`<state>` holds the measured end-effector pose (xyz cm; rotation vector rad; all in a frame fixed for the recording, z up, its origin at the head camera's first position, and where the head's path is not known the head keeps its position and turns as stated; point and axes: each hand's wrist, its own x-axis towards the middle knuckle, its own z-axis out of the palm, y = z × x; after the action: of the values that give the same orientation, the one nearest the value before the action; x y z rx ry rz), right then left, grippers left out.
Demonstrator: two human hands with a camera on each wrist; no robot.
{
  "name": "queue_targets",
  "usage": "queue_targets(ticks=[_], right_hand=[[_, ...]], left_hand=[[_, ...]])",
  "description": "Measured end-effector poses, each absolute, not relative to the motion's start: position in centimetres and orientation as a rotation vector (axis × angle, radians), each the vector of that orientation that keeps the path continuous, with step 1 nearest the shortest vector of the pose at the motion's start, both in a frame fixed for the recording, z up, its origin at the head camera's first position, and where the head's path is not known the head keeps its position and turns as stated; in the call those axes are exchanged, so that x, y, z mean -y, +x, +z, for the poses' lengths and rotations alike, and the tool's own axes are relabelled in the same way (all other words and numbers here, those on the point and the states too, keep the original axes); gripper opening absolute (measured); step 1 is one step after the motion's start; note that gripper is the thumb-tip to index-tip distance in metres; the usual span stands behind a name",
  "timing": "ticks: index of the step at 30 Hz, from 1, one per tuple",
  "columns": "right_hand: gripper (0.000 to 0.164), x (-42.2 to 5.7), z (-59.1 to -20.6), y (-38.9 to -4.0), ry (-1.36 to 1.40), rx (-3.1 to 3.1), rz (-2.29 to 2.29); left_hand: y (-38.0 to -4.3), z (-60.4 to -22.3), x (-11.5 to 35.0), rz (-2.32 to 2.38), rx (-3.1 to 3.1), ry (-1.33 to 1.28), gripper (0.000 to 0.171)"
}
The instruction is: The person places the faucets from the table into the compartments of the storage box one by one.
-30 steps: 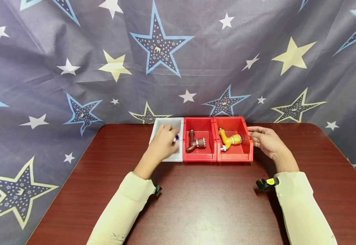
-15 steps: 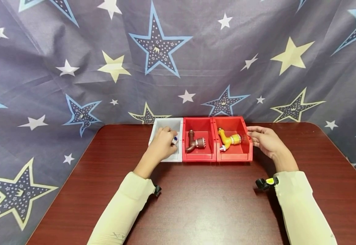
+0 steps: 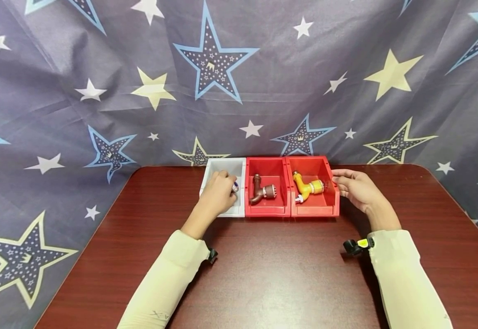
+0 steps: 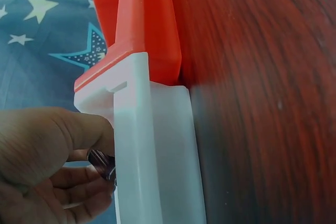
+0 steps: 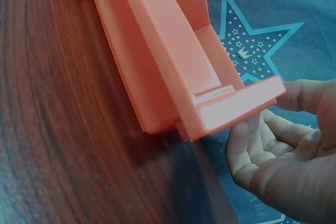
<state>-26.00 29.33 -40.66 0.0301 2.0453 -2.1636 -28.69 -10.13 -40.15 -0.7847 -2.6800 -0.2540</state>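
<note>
My left hand [image 3: 217,192] reaches into the light grey bin [image 3: 234,212] and pinches a shiny tap [image 4: 102,164]. Only its ribbed metal knob and a blue spot show; the rest is hidden by hand and bin wall. A brown tap [image 3: 257,189] lies in the middle red bin [image 3: 268,211]. In the right-hand red bin [image 3: 314,210] rests a yellow tap [image 3: 305,188] with a white end. My right hand [image 3: 359,191] grips that bin's outer side wall, thumb and fingers on either side of its rim in the right wrist view.
The three bins stand side by side at the far edge of the dark red wooden table [image 3: 280,269]. Right behind them hangs a grey curtain [image 3: 263,91] printed with stars. Black wrist devices [image 3: 353,247] sit at both sleeves.
The tap's blue-marked knob turns slightly in my left fingers and shows less of its blue spot. My right hand and the bins stay put.
</note>
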Motion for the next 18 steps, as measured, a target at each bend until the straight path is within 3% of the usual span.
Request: queue_targets(ticks=[18], right_hand=[[0.052, -29.51, -40.85, -26.13, 0.040, -2.072, -2.139]], left_hand=[[-29.52, -40.45, 9.97, -0.283, 2.737, -0.787, 0.017]])
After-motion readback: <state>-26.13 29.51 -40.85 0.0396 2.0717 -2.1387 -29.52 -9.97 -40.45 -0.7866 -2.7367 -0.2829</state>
